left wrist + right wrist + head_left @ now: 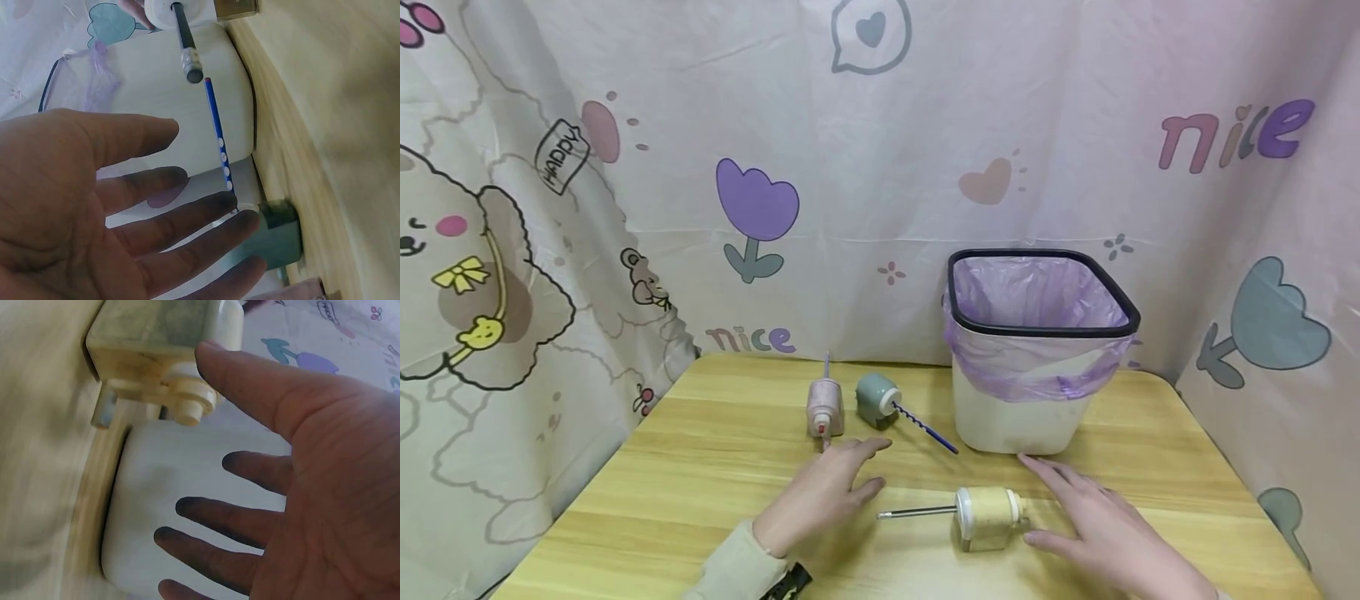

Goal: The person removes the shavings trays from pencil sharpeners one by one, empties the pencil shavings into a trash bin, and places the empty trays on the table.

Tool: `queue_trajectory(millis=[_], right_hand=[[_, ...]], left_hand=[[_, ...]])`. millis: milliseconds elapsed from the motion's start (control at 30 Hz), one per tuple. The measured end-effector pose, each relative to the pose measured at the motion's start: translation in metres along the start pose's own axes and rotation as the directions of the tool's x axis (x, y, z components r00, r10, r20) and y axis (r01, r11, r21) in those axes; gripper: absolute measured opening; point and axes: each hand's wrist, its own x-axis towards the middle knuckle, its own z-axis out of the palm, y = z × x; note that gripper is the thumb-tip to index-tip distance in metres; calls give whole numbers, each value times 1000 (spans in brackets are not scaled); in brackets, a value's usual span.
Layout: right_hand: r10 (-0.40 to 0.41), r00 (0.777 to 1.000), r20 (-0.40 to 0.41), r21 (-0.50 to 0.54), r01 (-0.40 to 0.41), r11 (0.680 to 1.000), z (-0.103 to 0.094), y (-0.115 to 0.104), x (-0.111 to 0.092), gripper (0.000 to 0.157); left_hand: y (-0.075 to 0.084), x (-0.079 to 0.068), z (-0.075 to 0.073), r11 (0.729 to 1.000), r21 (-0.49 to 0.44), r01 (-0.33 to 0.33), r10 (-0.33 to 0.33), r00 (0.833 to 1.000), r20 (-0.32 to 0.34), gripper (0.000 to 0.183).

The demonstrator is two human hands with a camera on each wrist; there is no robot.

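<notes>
Behind the wooden table [700,442] hangs a pale cloth [880,167], printed with flowers, hearts and, at its left part, a cartoon animal. On the table, going from left to right, there is first a pink sharpener [825,398], its crank toward the person and a pencil [827,365] coming out of its far side. Just beside it is a grey-green sharpener [872,396], from which a blue pencil [928,432] slants to the right and toward the person. Further right stands a white bin [1026,417], upright, with a black rim and a purple bag [1037,371] inside; it occupies the place just beyond the right hand's fingertips.

The left hand [823,492], coming from a light sleeve [737,567], has its fingers extended and spread. Its farthest fingertip is at the pink sharpener's crank; whether they touch, I cannot tell. The yellow sharpener [987,512] is between the two hands, closer to the right one, in front of the bin. From its left side comes a dark pencil [917,512], whose eraser end is near the left thumb but apart from it. The right hand [1105,529] also has straight, spread fingers, with the thumb tip near the yellow sharpener's crank; I cannot tell if there is contact.
</notes>
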Motion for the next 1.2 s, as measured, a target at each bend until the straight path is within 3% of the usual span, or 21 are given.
queue_trajectory(millis=[367, 600, 800, 1200], right_hand=[[-13, 995, 97, 105, 2, 995, 10, -10, 8, 84], [-55, 995, 88, 123, 44, 991, 19, -12, 9, 82], [-65, 993, 99, 134, 51, 990, 23, -12, 9, 80], [-119, 992, 34, 51, 117, 992, 30, -13, 17, 71]], left_hand=[[1, 2, 6, 997, -46, -57, 60, 996, 65, 50], [2, 3, 8, 996, -51, -79, 85, 990, 117, 53], [4, 2, 10, 995, -63, -80, 87, 989, 119, 51], [-3, 3, 13, 991, -104, -89, 103, 986, 132, 37]])
